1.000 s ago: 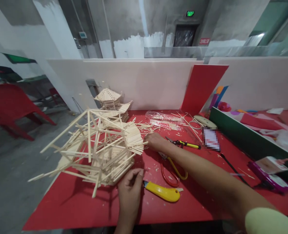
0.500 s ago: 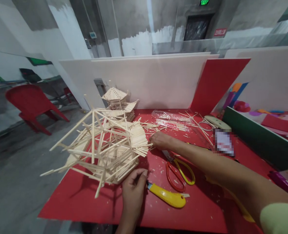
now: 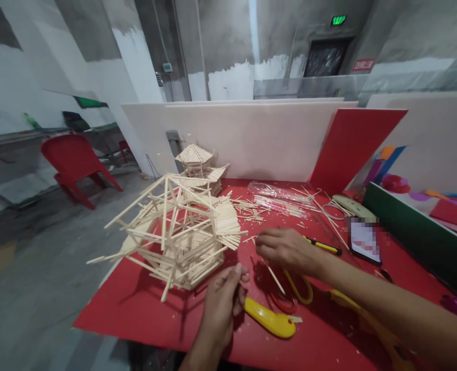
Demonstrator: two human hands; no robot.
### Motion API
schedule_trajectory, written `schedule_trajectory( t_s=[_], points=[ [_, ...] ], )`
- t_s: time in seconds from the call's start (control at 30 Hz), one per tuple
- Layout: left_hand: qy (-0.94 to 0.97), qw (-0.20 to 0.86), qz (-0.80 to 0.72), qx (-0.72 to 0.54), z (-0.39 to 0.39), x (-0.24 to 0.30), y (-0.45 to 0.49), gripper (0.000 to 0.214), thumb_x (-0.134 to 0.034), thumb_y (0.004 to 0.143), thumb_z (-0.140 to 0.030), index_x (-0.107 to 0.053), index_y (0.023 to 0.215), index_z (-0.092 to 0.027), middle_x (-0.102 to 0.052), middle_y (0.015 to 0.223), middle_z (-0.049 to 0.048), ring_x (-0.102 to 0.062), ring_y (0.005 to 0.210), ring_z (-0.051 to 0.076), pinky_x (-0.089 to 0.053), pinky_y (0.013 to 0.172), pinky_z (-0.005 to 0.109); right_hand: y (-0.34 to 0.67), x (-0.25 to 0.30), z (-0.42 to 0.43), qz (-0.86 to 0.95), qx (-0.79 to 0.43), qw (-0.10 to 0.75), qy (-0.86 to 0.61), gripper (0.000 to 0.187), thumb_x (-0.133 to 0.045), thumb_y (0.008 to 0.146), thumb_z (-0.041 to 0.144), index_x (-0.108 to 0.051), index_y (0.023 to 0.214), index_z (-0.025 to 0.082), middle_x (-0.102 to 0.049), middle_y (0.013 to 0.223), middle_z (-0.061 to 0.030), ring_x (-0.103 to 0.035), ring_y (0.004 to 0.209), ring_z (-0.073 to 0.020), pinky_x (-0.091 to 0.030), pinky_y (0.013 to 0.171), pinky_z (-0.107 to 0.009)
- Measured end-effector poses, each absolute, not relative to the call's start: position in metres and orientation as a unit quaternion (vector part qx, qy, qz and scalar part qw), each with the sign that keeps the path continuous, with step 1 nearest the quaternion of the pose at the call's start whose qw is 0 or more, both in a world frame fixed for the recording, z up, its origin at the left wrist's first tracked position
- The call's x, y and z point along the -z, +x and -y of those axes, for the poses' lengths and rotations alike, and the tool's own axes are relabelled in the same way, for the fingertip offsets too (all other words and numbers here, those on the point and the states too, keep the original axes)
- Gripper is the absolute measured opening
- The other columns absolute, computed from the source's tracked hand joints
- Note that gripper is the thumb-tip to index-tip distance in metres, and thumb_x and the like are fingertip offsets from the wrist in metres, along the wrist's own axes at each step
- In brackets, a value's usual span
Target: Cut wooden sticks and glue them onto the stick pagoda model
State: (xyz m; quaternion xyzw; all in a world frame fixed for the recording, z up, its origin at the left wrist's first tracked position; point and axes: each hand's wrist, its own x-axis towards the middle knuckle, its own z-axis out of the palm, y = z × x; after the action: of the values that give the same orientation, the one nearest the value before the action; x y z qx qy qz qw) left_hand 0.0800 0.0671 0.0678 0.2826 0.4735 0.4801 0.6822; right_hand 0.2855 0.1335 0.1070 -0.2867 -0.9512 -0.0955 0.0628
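A partly open pavilion model of thin wooden sticks [image 3: 190, 242] stands on the red tabletop, its roof frame jutting to the left. My left hand [image 3: 223, 299] is closed in a pinch at the model's lower right; what its fingers hold, if anything, I cannot make out. Right beside it lies a yellow-handled utility knife [image 3: 269, 317]. My right hand [image 3: 286, 251] is closed over the table, with a thin wooden stick [image 3: 277, 279] slanting down from beneath its fingers. Partly covered by that hand are scissors with one red and one yellow handle loop [image 3: 304, 291].
Behind the model is a smaller finished stick pavilion [image 3: 195, 162]. Loose sticks and a clear plastic packet of sticks [image 3: 278, 198] lie farther back. To the right are a black-and-yellow cutter [image 3: 323, 246], a tape roll [image 3: 333, 211], a phone [image 3: 363, 239] and a green board [image 3: 418, 237].
My right hand has come away from the model's roof edge, toward me and to the right, and a stick now shows under it. My left hand's fingers have risen slightly. The view has shifted left.
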Motion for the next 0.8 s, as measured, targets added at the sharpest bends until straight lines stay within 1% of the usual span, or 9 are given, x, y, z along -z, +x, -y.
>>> schedule_trajectory(
  t_s=[0.03, 0.1, 0.17, 0.27, 0.37, 0.43, 0.5, 0.67, 0.8],
  points=[
    [0.267, 0.714, -0.45, -0.466, -0.066, -0.07, 0.083, 0.041, -0.077, 0.071, -0.052, -0.07, 0.082, -0.013, -0.059, 0.06, -0.0011, -0.038, 0.038, 0.002, -0.019, 0.034, 0.014, 0.284, -0.11, -0.115, 0.951, 0.098, 0.096, -0.278, 0.022, -0.043, 0.1, 0.021, -0.065, 0.096, 0.019, -0.07, 0.1, -0.0075, -0.063, 0.09, -0.0156, -0.051, 0.076, -0.028],
    [0.237, 0.774, -0.392, -0.437, -0.061, -0.077, 0.087, 0.04, -0.078, 0.071, -0.051, -0.07, 0.082, -0.013, -0.052, 0.051, -0.0045, -0.032, 0.036, 0.001, -0.017, 0.034, 0.014, 0.276, -0.113, -0.083, 0.932, 0.077, 0.25, -0.249, 0.017, -0.048, 0.097, 0.015, -0.065, 0.097, 0.017, -0.073, 0.1, -0.0068, -0.064, 0.085, -0.0144, -0.053, 0.078, -0.028],
    [0.214, 0.808, -0.345, -0.427, -0.055, -0.084, 0.088, 0.037, -0.082, 0.069, -0.046, -0.069, 0.077, -0.012, -0.044, 0.046, -0.0077, -0.028, 0.036, 0.0, -0.017, 0.034, 0.013, 0.263, -0.112, -0.06, 0.906, 0.056, 0.341, -0.246, 0.014, -0.052, 0.095, 0.012, -0.064, 0.1, 0.015, -0.074, 0.101, -0.0086, -0.067, 0.087, -0.0151, -0.054, 0.078, -0.028],
    [0.192, 0.795, -0.34, -0.464, -0.05, -0.095, 0.084, 0.035, -0.088, 0.062, -0.039, -0.07, 0.071, -0.01, -0.045, 0.049, -0.0076, -0.029, 0.037, -0.002, -0.018, 0.035, 0.012, 0.238, -0.105, -0.038, 0.852, 0.044, 0.439, -0.282, 0.018, -0.057, 0.091, 0.011, -0.063, 0.107, 0.016, -0.074, 0.1, -0.0093, -0.069, 0.088, -0.0168, -0.056, 0.079, -0.031],
    [0.192, 0.744, -0.38, -0.515, -0.055, -0.101, 0.076, 0.041, -0.089, 0.056, -0.043, -0.072, 0.073, -0.01, -0.051, 0.052, -0.0057, -0.03, 0.036, -0.002, -0.017, 0.034, 0.012, 0.215, -0.097, -0.025, 0.772, 0.039, 0.523, -0.361, 0.027, -0.063, 0.085, 0.008, -0.062, 0.11, 0.017, -0.074, 0.088, -0.0065, -0.068, 0.076, -0.0158, -0.056, 0.071, -0.029],
    [0.205, 0.71, -0.407, -0.537, -0.061, -0.104, 0.072, 0.045, -0.091, 0.052, -0.045, -0.073, 0.073, -0.01, -0.051, 0.05, -0.006, -0.031, 0.034, -0.002, -0.016, 0.034, 0.012, 0.204, -0.095, -0.022, 0.732, 0.03, 0.552, -0.398, 0.026, -0.064, 0.083, 0.006, -0.064, 0.107, 0.018, -0.073, 0.079, -0.0032, -0.067, 0.067, -0.014, -0.054, 0.065, -0.026],
    [0.219, 0.689, -0.422, -0.547, -0.067, -0.105, 0.07, 0.046, -0.091, 0.051, -0.047, -0.072, 0.071, -0.01, -0.051, 0.048, -0.0062, -0.031, 0.034, -0.002, -0.017, 0.033, 0.012, 0.197, -0.096, -0.023, 0.717, 0.024, 0.563, -0.41, 0.022, -0.064, 0.084, 0.005, -0.065, 0.101, 0.019, -0.072, 0.077, -0.0012, -0.067, 0.065, -0.0124, -0.053, 0.064, -0.024],
    [0.23, 0.658, -0.421, -0.58, -0.075, -0.108, 0.071, 0.04, -0.088, 0.056, -0.044, -0.064, 0.063, -0.013, -0.056, 0.052, -0.0039, -0.036, 0.037, 0.0, -0.021, 0.034, 0.012, 0.191, -0.102, -0.039, 0.704, 0.023, 0.573, -0.419, 0.02, -0.064, 0.085, 0.004, -0.067, 0.098, 0.019, -0.073, 0.079, -0.0008, -0.067, 0.069, -0.0113, -0.053, 0.068, -0.022],
    [0.215, 0.652, -0.418, -0.595, -0.078, -0.105, 0.07, 0.037, -0.085, 0.062, -0.042, -0.062, 0.062, -0.013, -0.057, 0.051, -0.0032, -0.039, 0.037, 0.002, -0.024, 0.034, 0.013, 0.187, -0.103, -0.049, 0.705, 0.004, 0.57, -0.422, 0.017, -0.065, 0.086, 0.007, -0.068, 0.098, 0.02, -0.074, 0.079, -0.0005, -0.068, 0.069, -0.0115, -0.053, 0.068, -0.022]
  ],
)
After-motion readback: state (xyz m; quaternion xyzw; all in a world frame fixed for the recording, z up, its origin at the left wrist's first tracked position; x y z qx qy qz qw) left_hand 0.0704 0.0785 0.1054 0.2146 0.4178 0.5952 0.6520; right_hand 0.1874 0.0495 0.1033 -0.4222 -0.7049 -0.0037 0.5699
